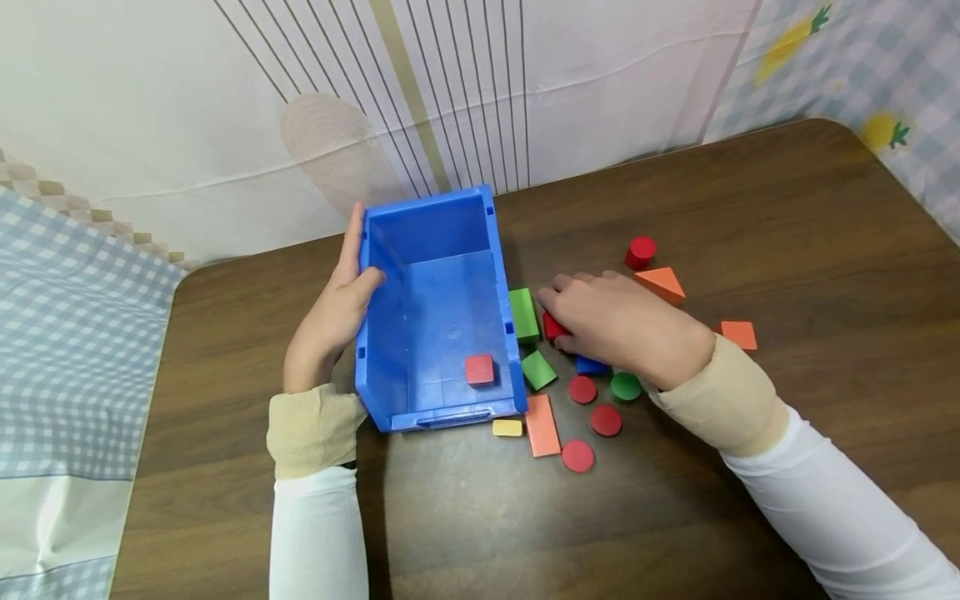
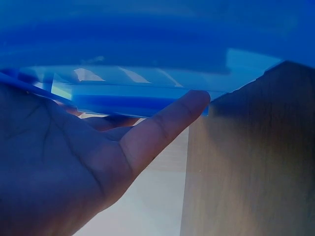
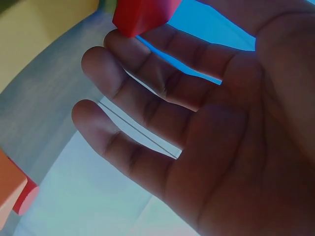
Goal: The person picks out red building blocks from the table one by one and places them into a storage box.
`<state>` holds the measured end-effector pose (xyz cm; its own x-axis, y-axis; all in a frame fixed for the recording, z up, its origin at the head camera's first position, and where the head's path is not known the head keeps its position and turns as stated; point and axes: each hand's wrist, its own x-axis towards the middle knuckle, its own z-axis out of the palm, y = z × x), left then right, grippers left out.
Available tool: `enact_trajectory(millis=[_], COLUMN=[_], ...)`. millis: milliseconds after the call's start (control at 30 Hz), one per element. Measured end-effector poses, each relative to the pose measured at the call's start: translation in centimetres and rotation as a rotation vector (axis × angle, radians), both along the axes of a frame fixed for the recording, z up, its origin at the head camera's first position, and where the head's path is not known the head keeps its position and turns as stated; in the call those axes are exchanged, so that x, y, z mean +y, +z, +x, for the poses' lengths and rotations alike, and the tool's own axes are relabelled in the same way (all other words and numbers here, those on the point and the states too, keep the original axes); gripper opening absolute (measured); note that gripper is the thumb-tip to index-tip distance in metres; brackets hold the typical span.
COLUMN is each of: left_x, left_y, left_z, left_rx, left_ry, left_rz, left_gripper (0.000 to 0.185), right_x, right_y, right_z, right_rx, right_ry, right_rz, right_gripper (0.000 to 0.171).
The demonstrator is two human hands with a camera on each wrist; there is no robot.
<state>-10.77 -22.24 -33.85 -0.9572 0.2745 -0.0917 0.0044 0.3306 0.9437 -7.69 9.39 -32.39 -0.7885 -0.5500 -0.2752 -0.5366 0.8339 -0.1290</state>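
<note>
A blue plastic bin (image 1: 442, 317) stands mid-table with a red cube (image 1: 480, 369) on its floor. My left hand (image 1: 333, 312) holds the bin's left wall, thumb hooked over the rim; the left wrist view shows the palm (image 2: 98, 162) against the bin (image 2: 157, 39). My right hand (image 1: 570, 312) lies over the loose blocks just right of the bin and pinches a red block (image 1: 553, 327) at its fingertips. In the right wrist view that red block (image 3: 140, 14) sits at the index fingertip of the hand (image 3: 197, 123); the thumb is hidden.
Beside the bin lie green blocks (image 1: 523, 314), a blue block (image 1: 591, 365), red discs (image 1: 582, 389), a green disc (image 1: 626, 386), an orange slab (image 1: 542, 425) and a yellow block (image 1: 507, 427). Farther right are an orange triangle (image 1: 662, 284), a red cylinder (image 1: 641, 252) and an orange square (image 1: 738, 334).
</note>
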Motion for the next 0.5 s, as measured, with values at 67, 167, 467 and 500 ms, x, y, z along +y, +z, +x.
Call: enact_trajectory(millis=[67,167,467,500], left_x=[-0.01,0.04,0.02,0.03], left_y=[-0.02,-0.02,-0.08,-0.06], left_z=[-0.03,-0.06,-0.07,-0.06], left_rx=[0.002,0.008,0.015,0.015], left_ry=[0.000,-0.001,-0.002,-0.003], left_rz=[-0.002,0.005,0.028,0.029], left_gripper=[0.088,0.088,0.088,0.088], right_x=[0.08,0.27,0.47,0.49], right_y=[0.18,0.40,1.00,1.07], right_z=[0.15,0.35,0.69,0.72], right_rx=[0.020,0.056,0.077,0.080], right_ry=[0.011,0.032,0.054,0.055], right_rz=[-0.002,-0.018,-0.040,-0.042], right_gripper=[0.049,0.042,0.039,0.038])
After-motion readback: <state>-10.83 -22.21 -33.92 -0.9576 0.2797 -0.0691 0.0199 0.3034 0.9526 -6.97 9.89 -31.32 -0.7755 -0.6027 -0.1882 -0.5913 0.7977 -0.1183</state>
